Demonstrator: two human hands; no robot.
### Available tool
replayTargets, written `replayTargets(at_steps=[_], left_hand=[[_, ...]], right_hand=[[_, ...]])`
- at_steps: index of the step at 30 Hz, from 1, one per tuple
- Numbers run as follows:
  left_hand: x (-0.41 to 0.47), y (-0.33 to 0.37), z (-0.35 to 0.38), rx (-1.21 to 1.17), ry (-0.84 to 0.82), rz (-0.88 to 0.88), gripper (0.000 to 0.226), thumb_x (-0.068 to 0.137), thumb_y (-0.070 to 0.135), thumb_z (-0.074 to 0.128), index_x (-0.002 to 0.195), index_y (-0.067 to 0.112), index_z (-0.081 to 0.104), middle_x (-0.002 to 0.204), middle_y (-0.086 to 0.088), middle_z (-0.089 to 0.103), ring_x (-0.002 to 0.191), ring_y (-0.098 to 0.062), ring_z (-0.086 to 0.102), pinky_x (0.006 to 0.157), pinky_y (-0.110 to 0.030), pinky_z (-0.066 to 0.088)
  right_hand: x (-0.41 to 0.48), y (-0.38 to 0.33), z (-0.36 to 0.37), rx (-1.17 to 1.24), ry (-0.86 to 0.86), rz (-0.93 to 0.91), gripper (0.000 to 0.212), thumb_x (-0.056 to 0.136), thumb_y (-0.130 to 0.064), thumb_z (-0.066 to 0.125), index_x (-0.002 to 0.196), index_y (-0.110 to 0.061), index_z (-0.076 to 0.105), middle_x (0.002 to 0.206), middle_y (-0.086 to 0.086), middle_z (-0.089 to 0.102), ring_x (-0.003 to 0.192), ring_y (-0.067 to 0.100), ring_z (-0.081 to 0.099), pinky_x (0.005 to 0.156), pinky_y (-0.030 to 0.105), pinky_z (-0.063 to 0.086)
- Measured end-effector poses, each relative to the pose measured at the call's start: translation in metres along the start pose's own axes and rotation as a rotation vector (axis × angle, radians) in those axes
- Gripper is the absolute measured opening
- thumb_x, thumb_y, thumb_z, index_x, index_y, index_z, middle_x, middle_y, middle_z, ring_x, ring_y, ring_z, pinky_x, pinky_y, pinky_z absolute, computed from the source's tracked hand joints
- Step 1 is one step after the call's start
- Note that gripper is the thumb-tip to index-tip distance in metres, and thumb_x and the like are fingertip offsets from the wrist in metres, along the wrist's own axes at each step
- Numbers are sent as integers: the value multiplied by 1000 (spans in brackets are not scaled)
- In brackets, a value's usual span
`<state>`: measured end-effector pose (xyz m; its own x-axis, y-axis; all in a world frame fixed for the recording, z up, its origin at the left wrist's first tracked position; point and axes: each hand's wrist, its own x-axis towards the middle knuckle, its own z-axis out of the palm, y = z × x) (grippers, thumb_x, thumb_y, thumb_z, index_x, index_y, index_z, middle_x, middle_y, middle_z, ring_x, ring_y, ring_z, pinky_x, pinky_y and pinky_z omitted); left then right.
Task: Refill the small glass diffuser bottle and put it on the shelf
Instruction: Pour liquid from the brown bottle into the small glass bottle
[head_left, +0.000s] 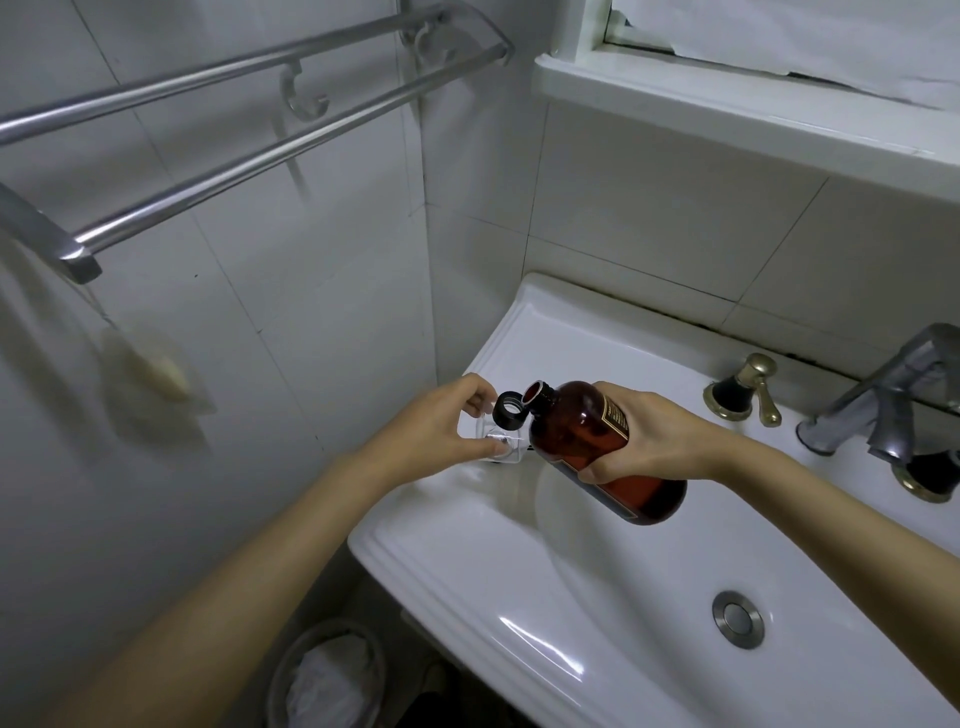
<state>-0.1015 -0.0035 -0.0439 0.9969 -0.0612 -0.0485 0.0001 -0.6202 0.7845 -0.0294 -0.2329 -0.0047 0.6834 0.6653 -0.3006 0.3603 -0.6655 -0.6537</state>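
Refill was judged barely begun: diffuser bottle (511, 441) pinched by left-hand fingers (480, 399), tilted amber bottle (566, 431) gripped by right-hand fingers (605, 470); shelving outstanding.

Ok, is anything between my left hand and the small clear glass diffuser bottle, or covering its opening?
Nothing visible. The left hand grips the small clear glass diffuser bottle, its black neck looks uncapped, and the tilted amber glass bottle in the right hand has its open mouth right beside it.
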Motion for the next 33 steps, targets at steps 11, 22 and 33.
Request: replayTargets(at_steps=[11, 22, 33], left_hand=[[2, -1, 1, -1, -19, 9, 37, 74, 27, 74, 102, 21, 50, 99, 12, 55, 99, -7, 53, 72, 4, 34], [5, -3, 3, 1, -19, 21, 39, 72, 24, 75, 102, 19, 52, 98, 11, 55, 96, -6, 52, 71, 3, 35], [6, -2, 5, -7, -14, 27, 37, 72, 22, 75, 101, 18, 52, 95, 11, 54, 94, -8, 52, 71, 4, 34]], right_hand=[[4, -2, -6, -74, -43, 18, 68, 42, -57, 65, 102, -27, 54, 95, -6, 64, 88, 10, 61, 75, 27, 51], [6, -7, -13, -133, -100, 47, 65, 45, -56, 69, 102, -28, 54, 97, -5, 64, 90, 11, 61, 79, 31, 52], [7, -15, -20, -220, -148, 83, 72, 41, -60, 66, 101, -23, 53, 99, 1, 65, 92, 20, 62, 83, 42, 53]])
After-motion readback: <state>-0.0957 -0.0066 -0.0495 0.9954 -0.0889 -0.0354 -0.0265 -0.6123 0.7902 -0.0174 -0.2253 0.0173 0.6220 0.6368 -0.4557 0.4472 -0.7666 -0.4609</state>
